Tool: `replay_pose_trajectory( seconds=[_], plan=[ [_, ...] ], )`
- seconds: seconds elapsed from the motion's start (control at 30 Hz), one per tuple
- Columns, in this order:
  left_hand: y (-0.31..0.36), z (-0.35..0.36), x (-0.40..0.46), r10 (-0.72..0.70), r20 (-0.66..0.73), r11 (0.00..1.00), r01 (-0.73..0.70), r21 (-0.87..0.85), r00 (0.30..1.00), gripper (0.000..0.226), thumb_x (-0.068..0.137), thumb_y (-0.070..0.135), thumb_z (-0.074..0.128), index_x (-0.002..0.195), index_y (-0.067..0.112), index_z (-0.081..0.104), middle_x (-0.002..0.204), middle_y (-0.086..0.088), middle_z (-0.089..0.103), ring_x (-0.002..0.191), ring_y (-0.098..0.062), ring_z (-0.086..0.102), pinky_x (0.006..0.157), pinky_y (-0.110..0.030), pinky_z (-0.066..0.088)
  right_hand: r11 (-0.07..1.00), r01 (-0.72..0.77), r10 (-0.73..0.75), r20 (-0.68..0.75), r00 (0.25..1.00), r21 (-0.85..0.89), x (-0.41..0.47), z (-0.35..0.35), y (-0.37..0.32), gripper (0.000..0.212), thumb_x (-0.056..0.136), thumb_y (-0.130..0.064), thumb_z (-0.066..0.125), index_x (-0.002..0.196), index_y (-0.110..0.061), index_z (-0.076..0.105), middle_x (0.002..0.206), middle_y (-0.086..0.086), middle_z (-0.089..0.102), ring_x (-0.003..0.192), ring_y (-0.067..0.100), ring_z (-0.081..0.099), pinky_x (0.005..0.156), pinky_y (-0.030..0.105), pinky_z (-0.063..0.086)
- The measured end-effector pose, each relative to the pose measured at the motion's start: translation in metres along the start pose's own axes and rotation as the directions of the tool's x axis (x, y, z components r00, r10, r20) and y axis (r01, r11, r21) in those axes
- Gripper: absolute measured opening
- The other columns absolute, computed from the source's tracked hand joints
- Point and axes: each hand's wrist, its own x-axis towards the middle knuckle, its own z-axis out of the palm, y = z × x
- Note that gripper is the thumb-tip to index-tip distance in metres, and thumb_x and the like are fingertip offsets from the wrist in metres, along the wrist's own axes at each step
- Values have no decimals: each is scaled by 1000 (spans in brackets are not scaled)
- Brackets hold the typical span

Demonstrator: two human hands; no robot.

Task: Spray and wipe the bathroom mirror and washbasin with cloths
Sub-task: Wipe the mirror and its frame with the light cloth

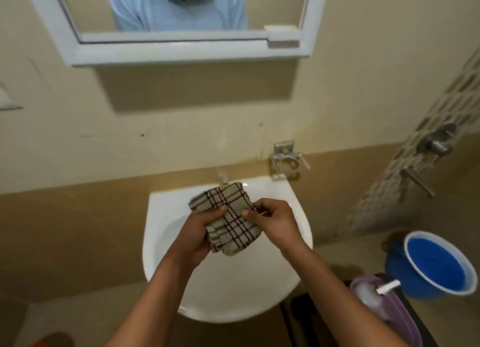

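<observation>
I hold a beige checked cloth point(230, 218) with dark stripes over the white washbasin point(161, 242). My left hand point(197, 235) grips the cloth's lower left part from below. My right hand point(275, 222) pinches its right edge between thumb and fingers. The cloth is folded and bunched. A small tap point(223, 176) stands at the basin's back rim, partly hidden by the cloth. The white-framed mirror point(181, 14) hangs on the wall above and reflects a light blue shirt.
A metal holder point(285, 159) is fixed to the wall right of the tap. A blue bucket point(439, 266) stands on the floor at the right, beside a purple container point(384, 305) with a white-handled item. Metal shower fittings point(436, 144) sit on the tiled right wall.
</observation>
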Motion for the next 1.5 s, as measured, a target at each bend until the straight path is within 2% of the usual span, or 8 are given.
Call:
replay_pose_trajectory(
  seconds=[0.27, 0.5, 0.8, 0.93, 1.07, 1.33, 1.43, 1.5],
  plan=[
    [82, -6, -11, 221, -71, 975, -218, 47, 973, 40, 88, 7, 60, 128, 3, 59, 123, -22, 67, 114, -37, 65, 99, -57, 49, 940, 322, -320, 40, 947, -111, 21, 26, -84, 16, 78, -30, 80, 78, -18, 70, 50, -21, 56, 51, -2, 50, 56, 17, 42],
    [155, 50, -23, 529, -136, 848, -514, 132, 838, 35, 84, -3, 60, 119, 1, 63, 112, -21, 71, 104, -36, 69, 87, -48, 58, 749, 591, -606, 52, 794, -299, 49, -3, -165, 19, 78, -44, 74, 82, -26, 69, 61, -14, 60, 57, 2, 54, 55, 20, 45],
    [272, 127, -50, 880, -158, 472, -784, 403, 449, 29, 89, -1, 61, 116, 11, 68, 108, -10, 75, 104, -26, 71, 92, -44, 56, 321, 844, -941, -50, 333, -430, 87, -69, -320, 7, 92, -25, 61, 89, -22, 66, 93, -10, 68, 85, 6, 63, 70, 31, 54],
    [328, 153, -64, 961, -145, 278, -814, 511, 237, 25, 89, 0, 64, 103, 20, 70, 90, 7, 76, 92, -14, 72, 77, -28, 59, 155, 814, -987, -123, 104, -560, 107, -100, -387, 12, 94, -21, 54, 99, -18, 64, 100, -2, 67, 86, 17, 63, 70, 35, 54],
    [381, 173, -82, 998, -52, 60, -752, 656, 34, 25, 91, 2, 63, 94, 26, 67, 80, 7, 74, 82, -14, 72, 65, -31, 60, 81, 673, -987, -154, -48, -735, 127, -131, -440, 27, 93, -13, 53, 119, -12, 61, 119, 5, 63, 109, 21, 57, 85, 34, 54],
    [466, 193, -106, 863, 189, -332, -244, 911, -468, 39, 87, -2, 59, 126, 1, 60, 108, -23, 68, 89, -32, 64, 72, -36, 52, 131, 654, -984, -179, -6, -745, 163, -153, -478, 54, 100, -27, 32, 151, -11, 29, 157, 8, 32, 144, 27, 31, 112, 47, 38],
    [503, 191, -110, 819, 229, -331, -108, 937, -527, 54, 86, 3, 61, 138, 6, 49, 132, -19, 59, 113, -38, 61, 91, -46, 53, 94, 657, -985, -167, -48, -748, 176, -149, -470, 56, 101, -27, 32, 154, -17, 17, 161, 3, 20, 147, 23, 22, 114, 45, 34],
    [519, 187, -103, 854, 213, -249, -12, 968, -474, 63, 84, -2, 61, 143, 7, 42, 144, -18, 49, 129, -39, 50, 102, -51, 47, 86, 666, -982, -175, -68, -741, 181, -146, -467, 57, 101, -28, 30, 155, -19, 13, 162, 1, 16, 148, 20, 20, 116, 42, 32]
  ],
)
